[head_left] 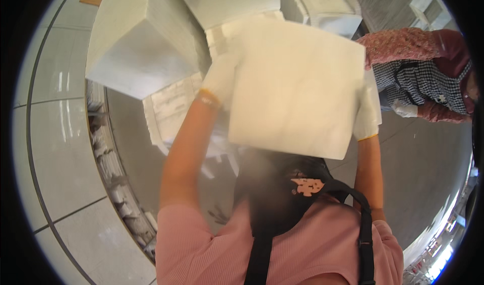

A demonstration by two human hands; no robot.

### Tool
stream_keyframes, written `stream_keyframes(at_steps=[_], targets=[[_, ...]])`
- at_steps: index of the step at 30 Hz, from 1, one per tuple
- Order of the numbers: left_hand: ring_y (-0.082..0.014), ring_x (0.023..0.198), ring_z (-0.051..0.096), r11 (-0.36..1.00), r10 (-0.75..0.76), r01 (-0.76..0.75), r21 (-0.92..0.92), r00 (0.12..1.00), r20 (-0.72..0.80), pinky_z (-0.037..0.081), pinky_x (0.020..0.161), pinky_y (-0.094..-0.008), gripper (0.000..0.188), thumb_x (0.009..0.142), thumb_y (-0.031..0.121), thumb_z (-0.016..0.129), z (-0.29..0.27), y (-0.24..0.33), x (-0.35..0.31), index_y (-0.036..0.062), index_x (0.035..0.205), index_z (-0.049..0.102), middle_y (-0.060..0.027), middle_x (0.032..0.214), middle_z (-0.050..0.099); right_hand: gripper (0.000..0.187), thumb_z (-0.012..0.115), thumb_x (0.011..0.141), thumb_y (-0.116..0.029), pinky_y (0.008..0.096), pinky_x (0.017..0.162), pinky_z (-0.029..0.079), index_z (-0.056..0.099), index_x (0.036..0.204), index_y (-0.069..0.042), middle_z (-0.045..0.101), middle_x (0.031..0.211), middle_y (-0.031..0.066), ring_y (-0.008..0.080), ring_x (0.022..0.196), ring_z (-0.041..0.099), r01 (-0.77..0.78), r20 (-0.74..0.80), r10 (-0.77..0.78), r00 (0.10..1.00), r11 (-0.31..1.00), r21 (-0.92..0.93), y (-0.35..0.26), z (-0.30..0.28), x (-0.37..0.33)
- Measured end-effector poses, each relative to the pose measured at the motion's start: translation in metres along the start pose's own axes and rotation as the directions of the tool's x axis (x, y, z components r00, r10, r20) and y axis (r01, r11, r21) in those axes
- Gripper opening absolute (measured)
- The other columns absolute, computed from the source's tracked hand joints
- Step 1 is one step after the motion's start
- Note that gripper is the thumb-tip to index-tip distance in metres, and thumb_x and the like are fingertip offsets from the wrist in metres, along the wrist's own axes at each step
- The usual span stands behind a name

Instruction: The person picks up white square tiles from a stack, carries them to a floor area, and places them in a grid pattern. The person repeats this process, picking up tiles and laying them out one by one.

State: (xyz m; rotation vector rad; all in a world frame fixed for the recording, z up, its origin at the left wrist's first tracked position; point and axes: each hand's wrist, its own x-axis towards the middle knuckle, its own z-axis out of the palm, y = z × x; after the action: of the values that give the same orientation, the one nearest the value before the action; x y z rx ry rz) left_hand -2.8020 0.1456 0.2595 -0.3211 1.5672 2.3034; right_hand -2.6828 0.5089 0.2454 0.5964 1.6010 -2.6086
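A large white block (297, 88) with a broad, nearly square face is held up in front of my chest. I cannot tell whether it is one solid piece or a stack of sheets. My left hand (224, 75), in a white glove with a yellow cuff, grips its left side. On the opposite side, my right hand (369, 111) in a matching glove holds the edge. Most of the fingers are hidden behind or blurred against the block. A black apron (282, 194) hangs below it.
Big white stacks (151, 48) stand ahead and to the left, with another white stack (327, 7) farther back. At the right is a co-worker in a checked apron (418, 80), one white-gloved hand (405, 108) showing. Pale tiled panels (60, 133) border the grey floor (136, 133).
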Motion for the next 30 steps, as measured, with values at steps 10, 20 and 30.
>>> stream_keyframes(at_steps=[10, 20, 30], targets=[[-0.0216, 0.119, 0.06, 0.921, 0.328, -0.238, 0.309, 0.902, -0.281, 0.046, 0.105, -0.0335, 0.052, 0.106, 0.034, 0.053, -0.096, 0.062, -0.032, -0.0084, 0.135, 0.056, -0.0137, 0.133, 0.063, 0.037, 0.061, 0.101, -0.026, 0.0338, 0.093, 0.052, 0.064, 0.127, 0.001, 0.067, 0.12, 0.0113, 0.0201, 0.105, 0.065, 0.154, 0.516, 0.125, 0.848, 0.872, -0.464, 0.002, 0.113, 0.021], [-0.0203, 0.101, 0.065, 0.896, 0.147, 0.064, 0.44, 0.891, -0.429, 0.051, 0.091, -0.0339, 0.048, 0.104, 0.036, 0.055, -0.163, 0.048, -0.14, -0.0074, 0.12, 0.064, -0.0109, 0.113, 0.07, 0.044, 0.072, 0.09, -0.042, 0.0324, 0.075, 0.055, 0.073, 0.113, -0.004, 0.074, 0.101, 0.0098, 0.0173, 0.085, 0.067, 0.076, 0.749, 0.605, 0.272, 0.762, -0.643, 0.053, 0.141, -0.046], [-0.0224, 0.102, 0.068, 0.98, 0.032, 0.085, 0.177, 0.818, -0.574, 0.052, 0.093, -0.0356, 0.053, 0.103, 0.041, 0.056, -0.15, -0.101, -0.214, -0.0079, 0.122, 0.066, -0.0138, 0.115, 0.071, 0.051, 0.07, 0.087, -0.051, 0.042, 0.082, 0.052, 0.074, 0.111, -0.006, 0.075, 0.1, 0.0182, 0.0334, 0.092, 0.07, 0.554, 0.76, 0.646, 0.071, 0.608, -0.569, 0.087, 0.086, -0.044]])
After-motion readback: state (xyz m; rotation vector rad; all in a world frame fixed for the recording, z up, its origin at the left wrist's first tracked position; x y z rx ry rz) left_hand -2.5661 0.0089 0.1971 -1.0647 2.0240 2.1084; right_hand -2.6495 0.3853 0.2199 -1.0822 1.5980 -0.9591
